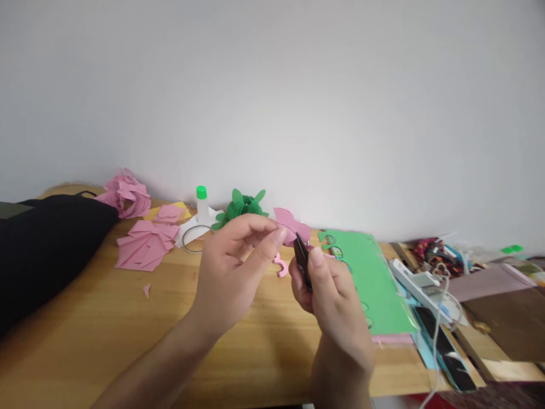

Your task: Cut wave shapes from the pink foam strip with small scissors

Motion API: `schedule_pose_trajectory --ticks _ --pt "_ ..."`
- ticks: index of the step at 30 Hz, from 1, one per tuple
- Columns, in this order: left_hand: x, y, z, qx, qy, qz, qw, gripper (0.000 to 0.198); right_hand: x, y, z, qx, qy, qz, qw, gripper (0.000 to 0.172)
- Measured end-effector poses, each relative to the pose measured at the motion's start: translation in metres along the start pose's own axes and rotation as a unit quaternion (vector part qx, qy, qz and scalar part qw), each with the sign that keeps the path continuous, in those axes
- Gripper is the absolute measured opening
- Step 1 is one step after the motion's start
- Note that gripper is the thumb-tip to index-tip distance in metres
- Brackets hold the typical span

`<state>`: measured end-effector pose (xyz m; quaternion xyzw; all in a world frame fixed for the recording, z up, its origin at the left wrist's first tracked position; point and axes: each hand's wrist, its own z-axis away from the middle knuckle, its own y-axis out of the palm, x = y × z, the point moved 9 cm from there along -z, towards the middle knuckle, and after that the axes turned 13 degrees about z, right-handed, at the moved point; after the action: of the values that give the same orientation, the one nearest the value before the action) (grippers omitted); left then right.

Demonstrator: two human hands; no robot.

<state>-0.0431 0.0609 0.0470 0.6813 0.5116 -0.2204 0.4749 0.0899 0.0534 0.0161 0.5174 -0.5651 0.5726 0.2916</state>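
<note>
Between thumb and fingertips, my left hand (238,264) pinches a pink paper piece (289,221) above the wooden table (255,352). My right hand (332,289) is wrapped round a small dark cutting tool (302,258), whose pointed tip touches or lies very near the pink paper. Its handles are mostly hidden by my fingers. Below and between the hands, a small curved pink scrap (280,266) rests on the table. Behind my left hand stands a green folded-paper shape (242,207) with leaf-like pieces.
Pink paper pieces (147,245), a glue stick (202,204) and a metal ring (187,240) are at the left, beside a black cloth item (55,244). Green sheets (374,278), a power strip (421,287) with a white cable, and a dark phone-like object (445,346) occupy the right.
</note>
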Motion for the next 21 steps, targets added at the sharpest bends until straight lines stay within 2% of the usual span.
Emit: schedule_pose_trajectory --ticks 14,21 --pt "-0.0015 0.0005 -0.0009 0.012 0.009 -0.01 1.0 0.013 0.0003 0.0012 -0.0017 0.01 -0.013 0.021 1.0 0.049" --pt "0.0 0.0046 0.0 0.04 0.0 -0.021 0.999 0.016 0.0024 0.0016 -0.0019 0.007 -0.023 0.014 1.0 0.049"
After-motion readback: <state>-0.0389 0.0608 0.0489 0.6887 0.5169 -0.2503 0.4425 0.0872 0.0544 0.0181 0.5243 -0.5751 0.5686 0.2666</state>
